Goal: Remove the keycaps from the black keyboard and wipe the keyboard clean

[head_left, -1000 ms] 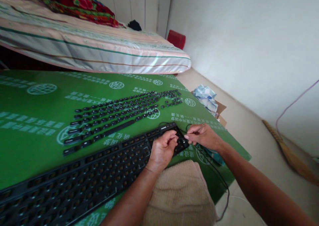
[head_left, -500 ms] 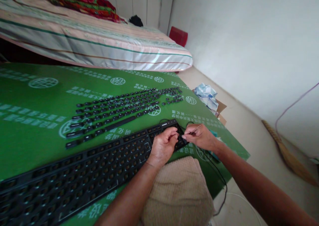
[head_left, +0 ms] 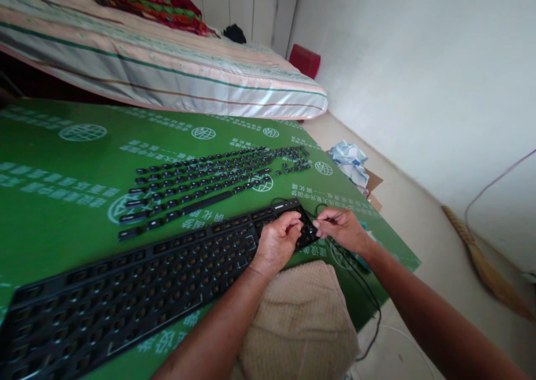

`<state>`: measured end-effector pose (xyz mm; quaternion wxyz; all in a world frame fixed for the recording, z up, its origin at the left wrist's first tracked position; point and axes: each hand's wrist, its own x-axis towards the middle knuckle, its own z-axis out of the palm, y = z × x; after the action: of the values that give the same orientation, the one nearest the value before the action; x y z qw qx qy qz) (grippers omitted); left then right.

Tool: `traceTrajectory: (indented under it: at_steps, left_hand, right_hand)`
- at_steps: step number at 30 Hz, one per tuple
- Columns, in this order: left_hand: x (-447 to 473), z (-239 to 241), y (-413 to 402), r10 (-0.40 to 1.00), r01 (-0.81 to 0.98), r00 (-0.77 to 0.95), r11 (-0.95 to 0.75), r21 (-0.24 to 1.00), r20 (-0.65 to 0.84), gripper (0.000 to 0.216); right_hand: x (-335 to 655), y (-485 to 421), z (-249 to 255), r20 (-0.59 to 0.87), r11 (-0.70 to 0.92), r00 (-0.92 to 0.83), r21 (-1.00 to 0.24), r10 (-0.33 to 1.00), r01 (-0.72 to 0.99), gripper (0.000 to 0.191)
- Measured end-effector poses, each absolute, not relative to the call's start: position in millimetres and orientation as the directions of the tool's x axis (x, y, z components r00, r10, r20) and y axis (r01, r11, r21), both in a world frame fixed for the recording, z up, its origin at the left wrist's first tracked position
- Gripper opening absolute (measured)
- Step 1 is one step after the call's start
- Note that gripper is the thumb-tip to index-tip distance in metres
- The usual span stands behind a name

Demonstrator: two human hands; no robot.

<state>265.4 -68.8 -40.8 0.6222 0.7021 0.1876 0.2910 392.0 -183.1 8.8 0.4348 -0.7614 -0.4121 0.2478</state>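
Observation:
A black keyboard frame (head_left: 138,282) with its keycaps off lies along the near edge of the green printed sheet (head_left: 62,201). Its loose black keycaps (head_left: 209,176) are laid out in rows beyond it. My left hand (head_left: 278,243) rests on the keyboard's right end with fingers curled, pressing on the frame. My right hand (head_left: 341,229) sits just past that end, fingers pinched together around something small I cannot make out. The keyboard's black cable (head_left: 368,296) runs under my right wrist and off the edge.
A beige knitted cloth (head_left: 301,318) lies at the near edge, under my arms. A striped mattress (head_left: 167,78) with a red flowered blanket (head_left: 146,0) is behind. On the floor are a cardboard box with crumpled paper (head_left: 349,162), a broom (head_left: 486,268) and a red box (head_left: 305,61).
The view has shifted slightly. My right hand has edged a little to the right at the keyboard's end, and my left hand has stayed on the frame.

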Motion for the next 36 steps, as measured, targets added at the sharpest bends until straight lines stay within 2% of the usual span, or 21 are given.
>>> traceTrajectory:
  at_steps: [6, 10, 14, 18, 23, 31, 36]
  left_hand:
    - [264.5, -40.9, -68.0, 0.606, -0.069, 0.768, -0.244, 0.967, 0.207, 0.025]
    - [263.5, -39.4, -68.6, 0.545, -0.043, 0.792, -0.399, 0.916, 0.275, 0.027]
    - [262.2, -35.4, -70.2, 0.42, 0.003, 0.851, -0.605, 0.796, 0.316, 0.028]
    - [261.3, -27.4, -72.3, 0.305, 0.04, 0.906, -0.753, 0.657, 0.294, 0.026]
    - [261.5, -19.9, -75.7, 0.283, 0.105, 0.93, -0.816, 0.569, 0.235, 0.02]
    - [269.0, -14.7, -87.4, 0.342, 0.241, 0.922, -0.872, 0.426, 0.18, 0.021]
    - [274.7, -13.3, -90.9, 0.378, 0.287, 0.915, -0.857, 0.428, 0.143, 0.016]
  right_hand:
    - [382.2, -181.3, 8.6, 0.05, -0.399, 0.627, -0.731, 0.777, 0.553, 0.012]
    - [378.0, -179.3, -0.2, 0.012, -0.437, 0.699, -0.773, 0.715, 0.46, 0.011]
    - [374.6, -179.1, -16.2, 0.095, -0.413, 0.768, -0.798, 0.633, 0.439, 0.014]
    - [368.3, -178.8, -29.7, 0.236, -0.436, 0.802, -0.737, 0.549, 0.516, 0.015]
    - [362.2, -177.5, -37.0, 0.339, -0.444, 0.799, -0.691, 0.496, 0.57, 0.013]
    - [361.6, -178.3, -39.1, 0.398, -0.418, 0.776, -0.674, 0.488, 0.609, 0.016]
    - [361.0, -180.0, -40.1, 0.442, -0.436, 0.743, -0.613, 0.503, 0.659, 0.013]
